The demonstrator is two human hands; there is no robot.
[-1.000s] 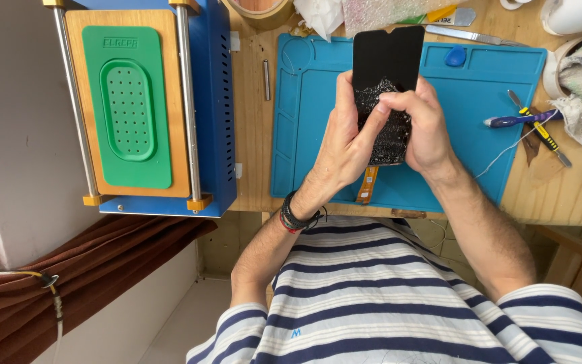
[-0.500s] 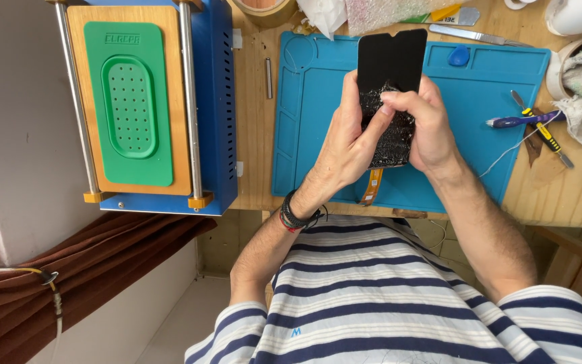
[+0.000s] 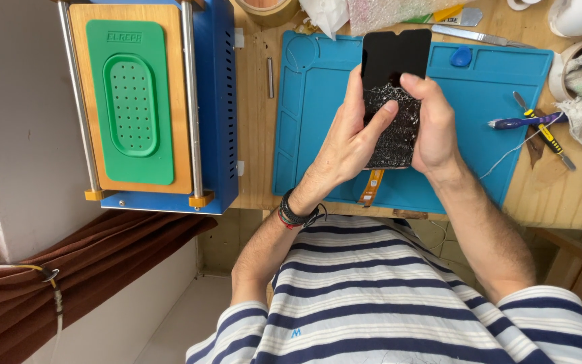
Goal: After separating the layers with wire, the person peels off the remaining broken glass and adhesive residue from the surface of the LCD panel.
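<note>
Barely shifted since a second ago, the cracked phone screen (image 3: 393,101) stands long-axis near-to-far, left hand (image 3: 351,145) and right hand (image 3: 432,125) pinching its near, shattered half from either side.

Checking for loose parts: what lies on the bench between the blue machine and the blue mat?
In the head view, one small metal rod lies on the bare wooden bench between the blue machine and blue mat.

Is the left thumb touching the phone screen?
Touching. The head view shows the left hand thumb pressed onto the shattered part of the phone screen.
</note>
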